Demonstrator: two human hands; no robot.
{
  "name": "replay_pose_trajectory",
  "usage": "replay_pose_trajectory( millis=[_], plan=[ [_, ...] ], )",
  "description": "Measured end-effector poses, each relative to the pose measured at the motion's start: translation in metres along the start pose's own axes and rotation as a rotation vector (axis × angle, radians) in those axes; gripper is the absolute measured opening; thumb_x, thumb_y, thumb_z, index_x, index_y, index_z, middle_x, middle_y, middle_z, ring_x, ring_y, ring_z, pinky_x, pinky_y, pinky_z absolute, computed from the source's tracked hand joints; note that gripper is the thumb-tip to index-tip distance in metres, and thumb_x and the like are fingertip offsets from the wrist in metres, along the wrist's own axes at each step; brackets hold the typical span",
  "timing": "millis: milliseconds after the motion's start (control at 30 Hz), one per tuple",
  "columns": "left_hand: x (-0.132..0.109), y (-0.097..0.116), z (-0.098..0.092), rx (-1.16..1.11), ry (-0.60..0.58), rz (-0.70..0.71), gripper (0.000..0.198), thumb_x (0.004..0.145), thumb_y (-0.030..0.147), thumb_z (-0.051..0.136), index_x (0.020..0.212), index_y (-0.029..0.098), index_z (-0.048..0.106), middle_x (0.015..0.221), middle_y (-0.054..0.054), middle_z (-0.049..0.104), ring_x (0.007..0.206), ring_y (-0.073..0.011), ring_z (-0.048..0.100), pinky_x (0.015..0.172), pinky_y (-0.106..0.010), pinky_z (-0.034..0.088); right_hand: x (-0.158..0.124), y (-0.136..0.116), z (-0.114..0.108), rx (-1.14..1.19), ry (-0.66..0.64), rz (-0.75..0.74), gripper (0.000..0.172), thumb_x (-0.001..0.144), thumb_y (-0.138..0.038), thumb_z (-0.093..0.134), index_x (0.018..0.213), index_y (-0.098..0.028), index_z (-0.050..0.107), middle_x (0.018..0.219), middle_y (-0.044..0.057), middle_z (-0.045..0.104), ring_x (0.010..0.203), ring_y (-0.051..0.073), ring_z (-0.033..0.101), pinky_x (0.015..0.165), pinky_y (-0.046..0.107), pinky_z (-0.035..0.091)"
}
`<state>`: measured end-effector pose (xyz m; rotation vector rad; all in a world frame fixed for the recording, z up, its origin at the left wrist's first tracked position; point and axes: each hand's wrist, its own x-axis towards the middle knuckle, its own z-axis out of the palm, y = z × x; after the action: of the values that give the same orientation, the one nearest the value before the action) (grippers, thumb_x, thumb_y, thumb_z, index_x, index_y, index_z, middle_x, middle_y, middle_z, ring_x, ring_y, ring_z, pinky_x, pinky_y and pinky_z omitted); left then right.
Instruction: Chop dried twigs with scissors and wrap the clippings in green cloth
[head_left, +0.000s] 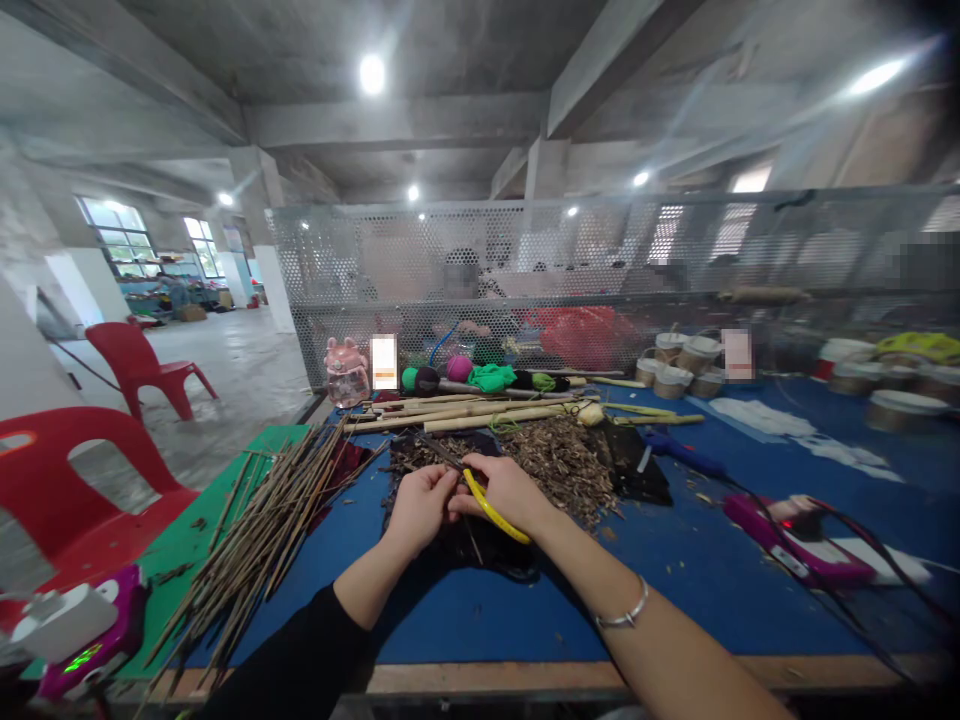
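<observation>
My left hand [420,505] is closed around a thin dark stick [441,455] that points up and away from me. My right hand [504,490] grips yellow-handled scissors [491,510], held against the stick right beside the left hand. Both hands hover over a dark cloth [480,550] on the blue table [675,590]. Just behind them lies a heap of brown chips and trimmings [559,460].
A bundle of long thin sticks [262,540] lies to the left. Thicker pale canes [480,412], yarn balls [491,378], a pink bottle [346,372] and small tubs [679,365] line the back by a mesh screen. A purple tool [795,545] with cables sits right. Red chairs [71,490] stand left.
</observation>
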<state>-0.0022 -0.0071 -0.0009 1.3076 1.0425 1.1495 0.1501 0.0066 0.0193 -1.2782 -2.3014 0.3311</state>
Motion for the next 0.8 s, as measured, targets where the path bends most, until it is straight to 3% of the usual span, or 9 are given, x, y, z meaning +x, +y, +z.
replay_pose_trajectory(
  millis=[167,267,367,633,700,800],
  plan=[
    [0.0038,-0.0057,-0.0018,0.004,0.002,-0.004,0.034,0.071,0.046,0.054,0.07,0.012,0.059,0.061,-0.004,0.063,0.044,-0.0093,0.05,0.043,-0.021,0.038,-0.0003,0.0032,0.0053,0.005,0.019,-0.002,0.067,0.058,-0.054,0.069,0.113,-0.021,0.049,0.101,0.007,0.055,0.085,0.019,0.055,0.07,0.026,0.039],
    [0.0043,-0.0075,-0.0015,0.024,0.007,0.013,0.033,0.071,0.045,0.053,0.067,0.013,0.058,0.053,-0.001,0.06,0.04,-0.0086,0.047,0.04,-0.02,0.035,-0.0003,0.0036,0.0072,0.023,0.012,-0.009,0.071,0.058,-0.054,0.069,0.116,-0.019,0.047,0.102,0.008,0.053,0.09,0.02,0.054,0.075,0.028,0.04],
    [0.0029,-0.0059,0.0002,0.026,0.002,-0.003,0.034,0.072,0.046,0.053,0.063,0.014,0.055,0.047,0.001,0.055,0.035,-0.0068,0.042,0.036,-0.019,0.033,-0.0009,0.0013,0.0043,0.025,0.004,-0.001,0.066,0.059,-0.056,0.067,0.112,-0.02,0.05,0.099,0.007,0.055,0.087,0.02,0.055,0.073,0.028,0.04],
    [0.0009,-0.0007,0.0005,0.006,0.021,-0.064,0.034,0.071,0.047,0.053,0.075,0.013,0.057,0.061,-0.001,0.06,0.041,-0.0056,0.045,0.037,-0.018,0.039,-0.0003,0.0,-0.0021,0.015,-0.03,0.033,0.037,0.068,-0.053,0.06,0.088,-0.023,0.058,0.074,0.0,0.059,0.065,0.014,0.053,0.055,0.021,0.033],
    [0.0014,-0.0002,0.0002,-0.013,0.026,-0.076,0.034,0.07,0.047,0.054,0.078,0.013,0.057,0.06,0.0,0.059,0.041,-0.0059,0.046,0.037,-0.017,0.039,0.0003,0.0004,-0.002,0.015,-0.038,0.039,0.036,0.069,-0.052,0.06,0.088,-0.023,0.058,0.072,0.0,0.059,0.063,0.014,0.053,0.054,0.021,0.032],
    [0.0025,-0.0001,0.0003,-0.062,0.048,-0.107,0.033,0.07,0.047,0.054,0.074,0.014,0.055,0.06,0.0,0.059,0.042,-0.0071,0.049,0.038,-0.018,0.04,0.0003,0.0007,-0.0012,0.022,-0.027,0.043,0.045,0.064,-0.051,0.064,0.098,-0.023,0.055,0.086,0.002,0.059,0.072,0.016,0.055,0.059,0.023,0.036]
  ],
)
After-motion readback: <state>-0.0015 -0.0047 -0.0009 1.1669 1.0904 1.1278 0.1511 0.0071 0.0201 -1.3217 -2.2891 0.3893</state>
